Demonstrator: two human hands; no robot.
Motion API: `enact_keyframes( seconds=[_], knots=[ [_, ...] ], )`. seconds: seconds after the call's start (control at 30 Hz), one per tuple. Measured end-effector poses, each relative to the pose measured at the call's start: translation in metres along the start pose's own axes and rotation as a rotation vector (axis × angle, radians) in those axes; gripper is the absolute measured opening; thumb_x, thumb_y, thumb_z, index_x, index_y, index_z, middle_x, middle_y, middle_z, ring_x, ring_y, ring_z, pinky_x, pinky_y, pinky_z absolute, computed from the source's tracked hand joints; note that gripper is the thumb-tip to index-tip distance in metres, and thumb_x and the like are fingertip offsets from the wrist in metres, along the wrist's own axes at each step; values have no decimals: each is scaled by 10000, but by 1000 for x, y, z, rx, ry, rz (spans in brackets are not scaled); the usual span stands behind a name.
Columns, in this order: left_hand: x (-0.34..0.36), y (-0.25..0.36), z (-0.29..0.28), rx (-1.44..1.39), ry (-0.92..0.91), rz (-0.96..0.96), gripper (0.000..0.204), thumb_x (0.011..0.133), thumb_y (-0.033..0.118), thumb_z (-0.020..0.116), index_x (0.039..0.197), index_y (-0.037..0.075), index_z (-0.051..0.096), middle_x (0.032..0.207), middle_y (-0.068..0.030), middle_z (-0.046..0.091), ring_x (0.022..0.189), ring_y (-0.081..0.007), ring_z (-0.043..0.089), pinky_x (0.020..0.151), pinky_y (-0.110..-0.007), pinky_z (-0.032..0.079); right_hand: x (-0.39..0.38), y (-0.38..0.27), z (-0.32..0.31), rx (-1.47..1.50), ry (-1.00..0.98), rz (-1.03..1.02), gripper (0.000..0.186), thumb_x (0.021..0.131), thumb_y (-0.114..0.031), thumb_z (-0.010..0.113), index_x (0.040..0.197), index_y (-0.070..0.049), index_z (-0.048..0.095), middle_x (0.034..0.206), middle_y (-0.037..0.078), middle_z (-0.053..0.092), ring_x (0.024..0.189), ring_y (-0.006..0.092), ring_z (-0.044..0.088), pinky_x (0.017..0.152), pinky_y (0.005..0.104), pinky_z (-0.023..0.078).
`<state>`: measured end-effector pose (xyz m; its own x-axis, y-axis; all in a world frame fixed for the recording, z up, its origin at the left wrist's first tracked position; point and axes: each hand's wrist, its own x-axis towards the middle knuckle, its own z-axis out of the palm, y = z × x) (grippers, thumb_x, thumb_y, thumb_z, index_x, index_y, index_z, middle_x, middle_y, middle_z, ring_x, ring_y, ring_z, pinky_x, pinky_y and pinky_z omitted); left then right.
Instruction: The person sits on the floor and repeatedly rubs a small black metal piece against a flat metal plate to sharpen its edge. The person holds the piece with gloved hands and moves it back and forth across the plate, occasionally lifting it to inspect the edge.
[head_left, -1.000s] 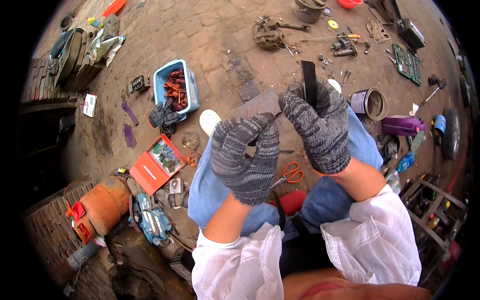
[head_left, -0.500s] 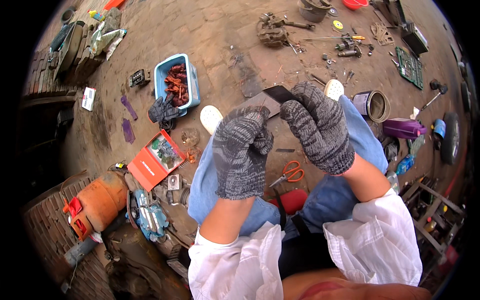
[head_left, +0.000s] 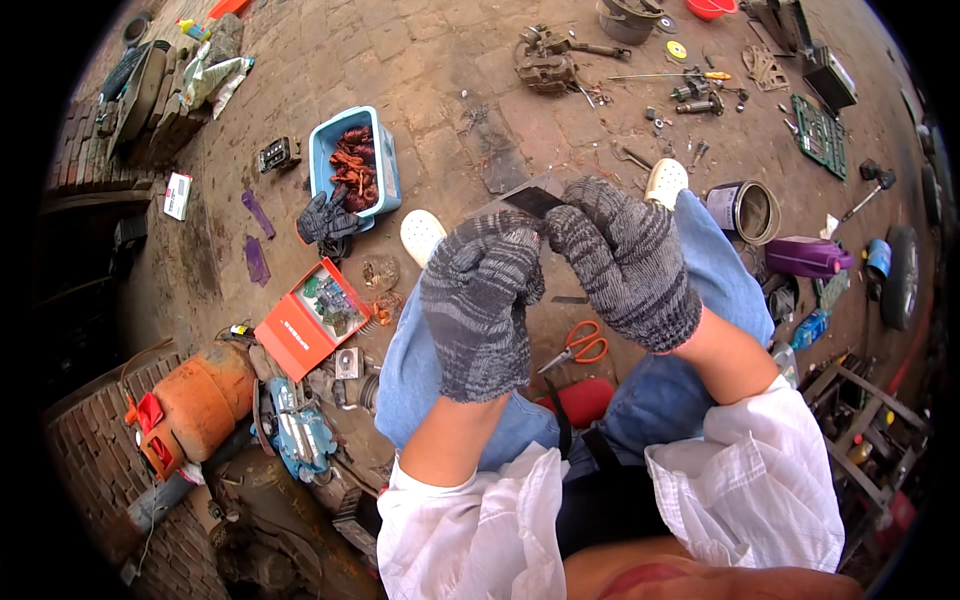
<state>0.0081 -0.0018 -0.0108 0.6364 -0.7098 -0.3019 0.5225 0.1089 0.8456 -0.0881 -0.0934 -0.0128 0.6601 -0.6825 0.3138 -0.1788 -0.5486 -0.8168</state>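
Observation:
Grey knitted work gloves cover both hands, held close together above the floor between my knees. My left hand (head_left: pixel 482 300) is closed, its fingertips pinching a thin grey, see-through-looking sheet (head_left: pixel 503 192) that shows just beyond the knuckles. A small, flat black strip (head_left: pixel 533 201) lies against that sheet, its near end in the pinch of my right hand (head_left: pixel 628 262). The gloves hide most of both pieces, so I cannot tell whether they are joined. Below the hands, orange-handled scissors (head_left: pixel 575 348) lie open on the floor near a narrow dark strip (head_left: pixel 570 300).
A blue tub (head_left: pixel 385 165) of reddish copper-wire coils stands ahead left, with a spare glove (head_left: pixel 326 219) at its corner. Nearer left are an open red box (head_left: pixel 296 336) and an orange gas cylinder (head_left: pixel 205 398). On the right stand a metal can (head_left: pixel 742 212) and a purple jug (head_left: pixel 808 256).
Both hands have come closer together; the right hand moved slightly left with the black strip. Less of the grey sheet shows between them now.

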Motion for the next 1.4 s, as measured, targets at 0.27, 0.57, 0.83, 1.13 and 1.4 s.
enact_keyframes(
  seconds=[0.27, 0.57, 0.83, 1.13, 1.4],
  knots=[
    [0, -6, -4, 120, -32, 94, 140, 757, 22, 546, 881, -31, 584, 697, -40, 567, 553, -75, 487, 485, -191, 385, 5, -6, -9, 17, -92, 101, 154, 778, -146, 540, 867, -36, 598, 735, 108, 592, 617, 230, 562, 529, 291, 429],
    [1, -6, -3, 65, -24, 85, 125, 756, 27, 560, 867, -26, 585, 725, -42, 572, 582, -76, 500, 504, -192, 399, -3, 3, 3, 108, -35, 57, 124, 772, -144, 550, 801, -30, 589, 722, 100, 588, 615, 218, 561, 523, 299, 437],
    [1, -6, -5, 99, -26, 94, 136, 756, 24, 558, 879, -28, 585, 730, -40, 570, 587, -79, 502, 512, -193, 403, 0, -2, 2, 14, -29, 32, 136, 767, -136, 551, 822, -17, 590, 700, 101, 587, 593, 216, 556, 530, 298, 442],
    [0, -4, -5, 147, -8, 93, 144, 748, 30, 573, 881, -23, 592, 745, -36, 566, 586, -74, 499, 509, -194, 398, 4, -6, -3, -15, -104, 28, 139, 760, -91, 545, 874, -18, 578, 769, 100, 590, 657, 209, 559, 574, 302, 441],
    [0, -8, -5, 104, -20, 97, 148, 743, 39, 579, 877, -23, 596, 729, -34, 565, 569, -71, 491, 489, -190, 383, 1, 2, 0, 223, -109, 137, 146, 805, -131, 493, 836, -4, 558, 743, 106, 567, 661, 199, 550, 569, 283, 421]
  ],
)
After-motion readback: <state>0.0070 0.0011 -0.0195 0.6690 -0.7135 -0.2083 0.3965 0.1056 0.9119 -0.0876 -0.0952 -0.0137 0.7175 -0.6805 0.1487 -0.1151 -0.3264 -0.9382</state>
